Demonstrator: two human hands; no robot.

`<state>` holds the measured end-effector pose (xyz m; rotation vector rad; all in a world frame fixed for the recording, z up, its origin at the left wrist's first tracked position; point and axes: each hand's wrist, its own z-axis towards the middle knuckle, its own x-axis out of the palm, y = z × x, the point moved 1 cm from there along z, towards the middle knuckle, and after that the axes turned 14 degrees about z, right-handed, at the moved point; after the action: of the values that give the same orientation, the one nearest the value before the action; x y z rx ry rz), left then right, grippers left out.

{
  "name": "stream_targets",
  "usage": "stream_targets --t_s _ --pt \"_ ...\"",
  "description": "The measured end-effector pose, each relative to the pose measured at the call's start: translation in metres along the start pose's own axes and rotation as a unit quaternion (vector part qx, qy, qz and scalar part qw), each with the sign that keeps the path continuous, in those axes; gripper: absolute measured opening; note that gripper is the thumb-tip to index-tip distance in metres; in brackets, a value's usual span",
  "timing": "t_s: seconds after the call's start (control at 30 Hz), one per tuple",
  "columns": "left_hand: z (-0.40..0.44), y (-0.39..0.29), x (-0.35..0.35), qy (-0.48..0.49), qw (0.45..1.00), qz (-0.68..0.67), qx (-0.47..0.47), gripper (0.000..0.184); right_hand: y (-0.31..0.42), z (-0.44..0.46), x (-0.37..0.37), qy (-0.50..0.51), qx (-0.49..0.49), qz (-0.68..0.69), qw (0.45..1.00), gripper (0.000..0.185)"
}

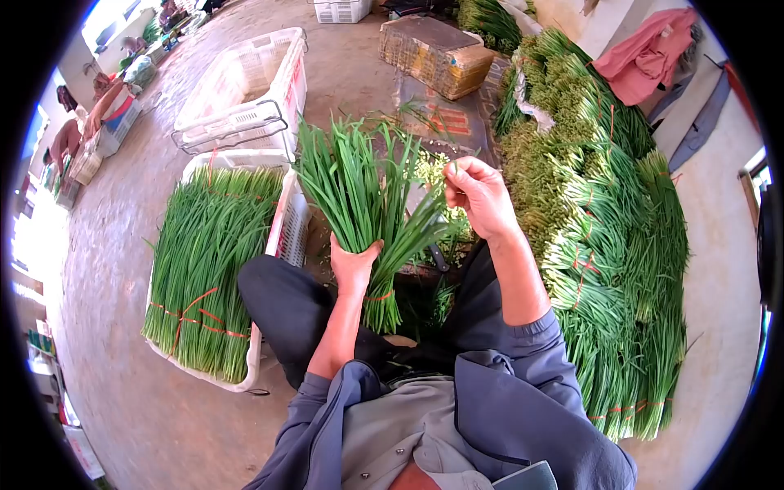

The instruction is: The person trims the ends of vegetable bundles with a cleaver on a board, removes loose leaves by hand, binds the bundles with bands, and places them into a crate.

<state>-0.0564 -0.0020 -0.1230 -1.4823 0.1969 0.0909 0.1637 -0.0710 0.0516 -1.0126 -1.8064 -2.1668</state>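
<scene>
My left hand (pixel 354 265) is wrapped round a bunch of green chives (pixel 351 184), whose long leaves fan upward. A red tie (pixel 380 297) circles the stalks below that hand. To the right of the leaves, my right hand (pixel 483 196) is raised with thumb and fingertips pinched together. A small dark green bit shows at the fingertips, too small to name. Beneath the hands, pale cut stems (pixel 433 169) lie in a heap. A knife (pixel 439 258) sits between my knees, its blade partly hidden.
At left stands a white crate (pixel 255 359) packed with tied chives (pixel 208 261). Behind it is another white crate (pixel 296 61) with a wire handle. A taped cardboard box (pixel 433 53) stands ahead. Stacked chive bundles (pixel 604 245) line the right wall, under a pink jacket (pixel 649 53).
</scene>
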Motion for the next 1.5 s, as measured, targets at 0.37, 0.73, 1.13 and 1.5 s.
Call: stream_targets --t_s 0.37,0.73,1.13,1.5 --pt "-0.006 -0.019 -0.005 0.002 0.996 0.091 0.015 0.058 0.004 0.002 0.020 0.054 0.071 -0.174 0.981 0.020" --pt "-0.010 -0.029 -0.009 0.018 0.991 0.132 0.024 0.069 -0.086 0.027 -0.001 0.091 -0.028 -0.492 0.865 0.014" --pt "-0.016 -0.027 -0.005 0.045 0.985 0.165 0.009 0.088 -0.061 0.048 0.051 0.173 -0.247 -0.557 0.773 0.014" --pt "0.035 0.011 -0.020 0.034 0.969 -0.211 -0.126 0.038 0.045 -0.019 -0.003 0.148 -0.011 0.244 0.958 0.021"
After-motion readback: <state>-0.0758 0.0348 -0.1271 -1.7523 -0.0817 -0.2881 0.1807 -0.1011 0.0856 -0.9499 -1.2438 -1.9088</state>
